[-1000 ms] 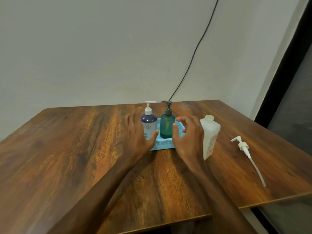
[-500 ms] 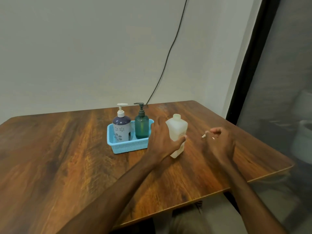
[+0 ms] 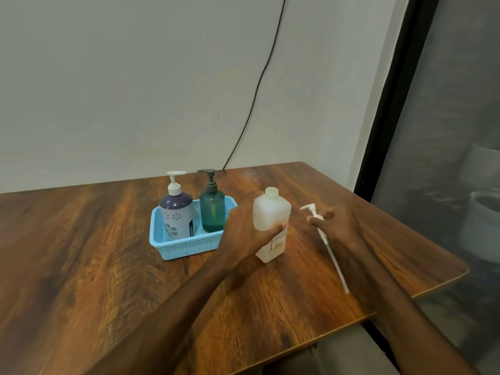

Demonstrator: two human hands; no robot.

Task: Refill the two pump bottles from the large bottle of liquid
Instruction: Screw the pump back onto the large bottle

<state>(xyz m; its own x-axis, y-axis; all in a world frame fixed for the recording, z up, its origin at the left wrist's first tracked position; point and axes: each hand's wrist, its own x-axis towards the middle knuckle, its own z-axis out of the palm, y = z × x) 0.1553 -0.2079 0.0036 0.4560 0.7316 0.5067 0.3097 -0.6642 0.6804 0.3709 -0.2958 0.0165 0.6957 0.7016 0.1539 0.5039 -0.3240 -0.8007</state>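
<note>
A large white bottle (image 3: 271,212) stands upright on the wooden table (image 3: 81,261), its neck open with no cap. My left hand (image 3: 244,234) grips its side, thumb across the front. My right hand (image 3: 336,224) pinches a loose white pump head (image 3: 313,211) whose long tube (image 3: 334,259) trails toward the table's front edge. To the left, a light blue basket (image 3: 186,246) holds two pump bottles: a purple and white one (image 3: 176,215) and a teal one (image 3: 212,209), both with pumps on.
A black cable (image 3: 257,85) runs down the wall behind the table. The table's right edge lies close to a dark-framed glass panel (image 3: 446,131). My lap shows below the table's front edge.
My left hand has closed round the large bottle. My right hand has picked up the pump head from the table. The view shifted slightly.
</note>
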